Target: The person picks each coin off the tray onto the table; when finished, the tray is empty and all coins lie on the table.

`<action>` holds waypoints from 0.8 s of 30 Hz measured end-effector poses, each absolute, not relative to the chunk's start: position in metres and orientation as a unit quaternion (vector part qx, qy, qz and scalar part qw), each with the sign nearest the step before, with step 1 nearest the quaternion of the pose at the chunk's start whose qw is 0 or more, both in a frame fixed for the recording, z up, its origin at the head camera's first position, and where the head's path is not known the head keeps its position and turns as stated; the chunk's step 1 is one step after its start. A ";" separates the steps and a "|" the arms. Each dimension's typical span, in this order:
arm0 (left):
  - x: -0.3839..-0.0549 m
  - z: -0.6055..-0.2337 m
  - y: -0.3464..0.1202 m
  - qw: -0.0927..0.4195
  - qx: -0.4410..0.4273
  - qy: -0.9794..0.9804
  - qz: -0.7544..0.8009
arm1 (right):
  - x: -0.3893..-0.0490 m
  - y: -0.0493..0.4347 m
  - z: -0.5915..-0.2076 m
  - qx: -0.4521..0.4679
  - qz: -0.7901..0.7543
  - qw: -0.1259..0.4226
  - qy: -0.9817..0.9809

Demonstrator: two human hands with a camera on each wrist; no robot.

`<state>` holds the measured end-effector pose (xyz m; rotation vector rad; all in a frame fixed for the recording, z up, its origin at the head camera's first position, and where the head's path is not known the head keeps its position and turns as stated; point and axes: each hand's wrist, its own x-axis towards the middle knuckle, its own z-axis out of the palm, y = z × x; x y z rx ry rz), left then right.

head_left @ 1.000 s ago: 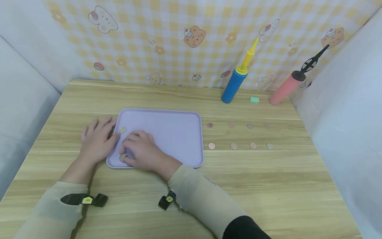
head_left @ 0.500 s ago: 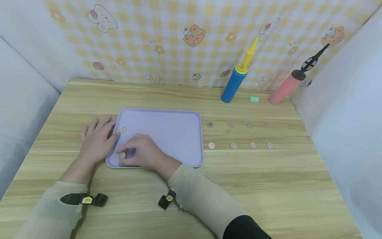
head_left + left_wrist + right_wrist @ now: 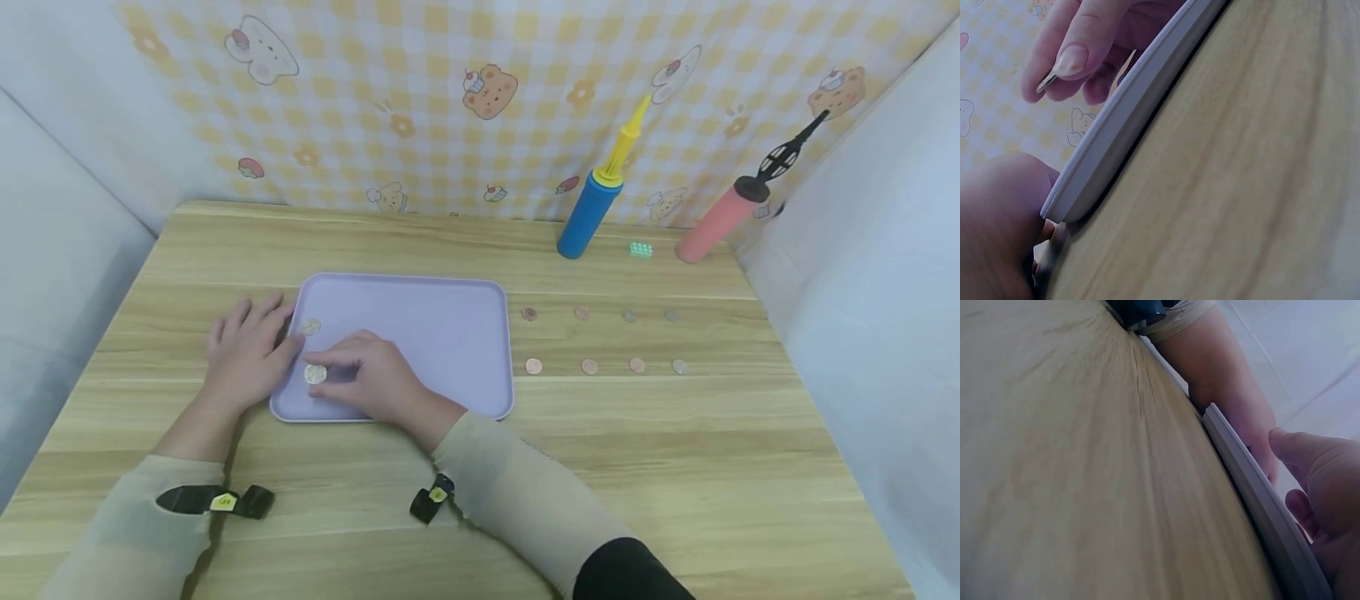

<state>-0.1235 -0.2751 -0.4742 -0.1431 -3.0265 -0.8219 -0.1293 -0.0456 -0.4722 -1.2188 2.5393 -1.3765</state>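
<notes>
Over the left part of the lilac tray (image 3: 420, 350), my right hand (image 3: 378, 379) pinches a silvery coin (image 3: 316, 374) between thumb and fingers. The left wrist view shows this held coin (image 3: 1046, 82) nearly edge-on, raised above the tray rim (image 3: 1116, 119). A second coin (image 3: 311, 327) lies in the tray near its left edge. My left hand (image 3: 247, 354) rests on the table with fingers spread, its thumb at the tray's left rim. In the right wrist view part of my right hand (image 3: 1335, 487) shows, but the coin does not.
Two rows of coins, coppery (image 3: 533, 366) and silvery (image 3: 679, 367), lie on the wooden table (image 3: 675, 467) right of the tray. Behind them stand a blue-and-yellow hand pump (image 3: 588, 217), a small green toy brick (image 3: 641, 249) and a pink-and-black pump (image 3: 716, 221).
My right hand has picked the coin up from the tray's lower left and shifted it slightly away from me and to the right. The left hand stays in place.
</notes>
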 end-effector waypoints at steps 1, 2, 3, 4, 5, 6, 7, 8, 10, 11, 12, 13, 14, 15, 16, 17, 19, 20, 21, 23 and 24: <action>-0.124 -0.474 -0.274 0.001 -0.045 -0.964 -0.262 | -0.129 -0.044 -0.472 -0.386 -0.441 0.001 0.810; -0.124 -0.475 -0.274 0.000 -0.044 -0.964 -0.262 | -0.129 -0.041 -0.472 -0.385 -0.447 0.000 0.808; -0.124 -0.475 -0.273 0.000 -0.043 -0.964 -0.262 | -0.129 -0.039 -0.471 -0.385 -0.449 0.000 0.806; -0.124 -0.474 -0.273 0.001 -0.043 -0.964 -0.262 | -0.129 -0.037 -0.471 -0.386 -0.452 0.001 0.804; -0.124 -0.474 -0.273 0.001 -0.042 -0.964 -0.262 | -0.129 -0.035 -0.470 -0.389 -0.455 0.003 0.801; -0.124 -0.474 -0.272 0.002 -0.042 -0.964 -0.262 | -0.129 -0.032 -0.470 -0.393 -0.457 0.006 0.798; -0.125 -0.473 -0.272 0.003 -0.042 -0.964 -0.262 | -0.128 -0.029 -0.470 -0.399 -0.459 0.008 0.794; -0.125 -0.473 -0.271 0.003 -0.042 -0.964 -0.262 | -0.128 -0.025 -0.470 -0.405 -0.460 0.011 0.790; -0.125 -0.472 -0.270 0.004 -0.042 -0.964 -0.264 | -0.128 -0.018 -0.471 -0.416 -0.460 0.012 0.785; -0.125 -0.472 -0.270 0.003 -0.042 -0.964 -0.264 | -0.128 -0.015 -0.472 -0.421 -0.461 0.009 0.781; -0.125 -0.472 -0.270 0.003 -0.042 -0.964 -0.264 | -0.128 -0.011 -0.472 -0.425 -0.461 0.006 0.779; -0.125 -0.472 -0.270 0.003 -0.042 -0.963 -0.265 | -0.128 -0.007 -0.473 -0.428 -0.463 0.002 0.776; -0.125 -0.472 -0.270 0.003 -0.042 -0.963 -0.266 | -0.128 -0.003 -0.473 -0.431 -0.465 -0.002 0.774; -0.125 -0.472 -0.270 0.002 -0.041 -0.963 -0.267 | -0.128 0.001 -0.473 -0.433 -0.467 -0.006 0.771; -0.124 -0.472 -0.270 0.002 -0.040 -0.963 -0.268 | -0.128 0.005 -0.473 -0.436 -0.466 -0.011 0.770; -0.124 -0.472 -0.270 0.001 -0.040 -0.962 -0.268 | -0.128 0.010 -0.473 -0.439 -0.466 -0.014 0.768; -0.124 -0.471 -0.271 -0.002 -0.040 -0.962 -0.270 | -0.128 0.019 -0.473 -0.446 -0.465 -0.024 0.765; -0.124 -0.470 -0.271 -0.003 -0.040 -0.962 -0.270 | -0.128 0.024 -0.473 -0.449 -0.465 -0.029 0.762; -0.124 -0.469 -0.270 -0.004 -0.039 -0.962 -0.270 | -0.128 0.029 -0.474 -0.452 -0.464 -0.037 0.761; -0.124 -0.469 -0.270 -0.007 -0.040 -0.962 -0.271 | -0.130 0.040 -0.475 -0.457 -0.462 -0.050 0.758; -0.124 -0.468 -0.270 -0.007 -0.040 -0.962 -0.271 | -0.131 0.046 -0.475 -0.458 -0.460 -0.057 0.758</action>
